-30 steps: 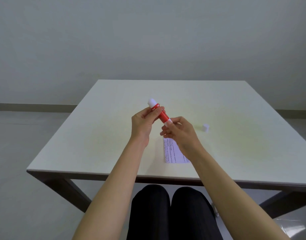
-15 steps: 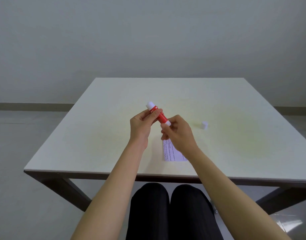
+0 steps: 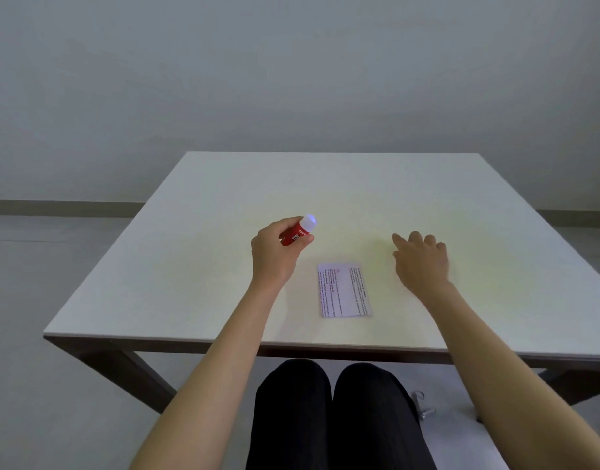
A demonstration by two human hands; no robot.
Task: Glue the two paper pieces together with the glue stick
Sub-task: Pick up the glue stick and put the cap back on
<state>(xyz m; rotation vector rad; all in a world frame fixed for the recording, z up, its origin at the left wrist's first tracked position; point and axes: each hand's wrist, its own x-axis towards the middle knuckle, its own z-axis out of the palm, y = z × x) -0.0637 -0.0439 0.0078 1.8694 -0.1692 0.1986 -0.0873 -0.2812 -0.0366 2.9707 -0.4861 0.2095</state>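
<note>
My left hand (image 3: 271, 259) grips a red glue stick (image 3: 295, 233) above the table, its white end pointing up and to the right. A small printed paper (image 3: 344, 290) lies flat on the white table (image 3: 207, 266) between my hands; I cannot make out a second piece apart from it. My right hand (image 3: 422, 262) is stretched out palm down to the right of the paper, fingers extended and low over the tabletop. The small white cap that lay there is not visible; the hand covers that spot.
The table's near edge (image 3: 325, 346) runs just above my knees. A plain grey wall stands behind the table, and the floor shows on both sides.
My right hand let go of the glue stick's end and moved right, over where the white cap lay. My left hand kept the stick and turned its white end rightward.
</note>
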